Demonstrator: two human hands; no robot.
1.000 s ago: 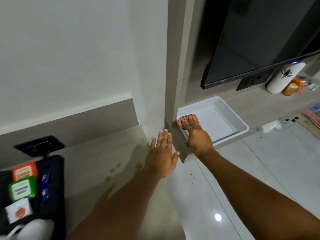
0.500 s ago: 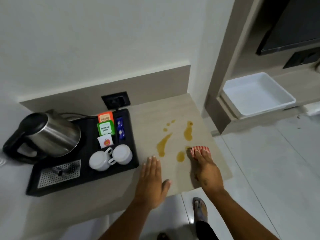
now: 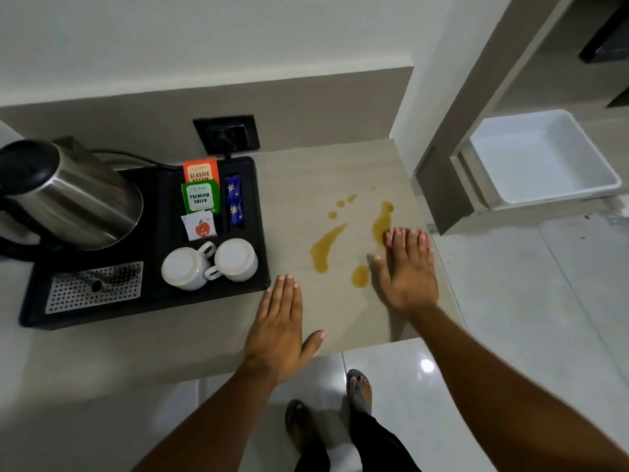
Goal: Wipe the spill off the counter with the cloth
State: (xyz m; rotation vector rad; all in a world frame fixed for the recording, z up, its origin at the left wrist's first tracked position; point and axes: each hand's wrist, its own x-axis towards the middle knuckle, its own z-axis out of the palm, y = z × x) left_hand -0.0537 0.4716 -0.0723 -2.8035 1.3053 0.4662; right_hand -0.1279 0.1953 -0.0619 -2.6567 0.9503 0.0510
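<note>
Head view: cloth pressed at the spill's edge

Right hand (image 3: 406, 270) lies flat on the cloth (image 3: 423, 237), spill (image 3: 381, 223) at its 11 o'clock; left hand (image 3: 280, 321) open on the surface (image 3: 306, 178); a sweep toward 9 o'clock could smear liquid against the black tray (image 3: 262, 233).

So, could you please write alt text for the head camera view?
The right hand presses a red-striped cloth flat on the counter beside amber spill puddles. The left hand rests flat near a black tray holding a kettle, two cups and tea sachets.
</note>
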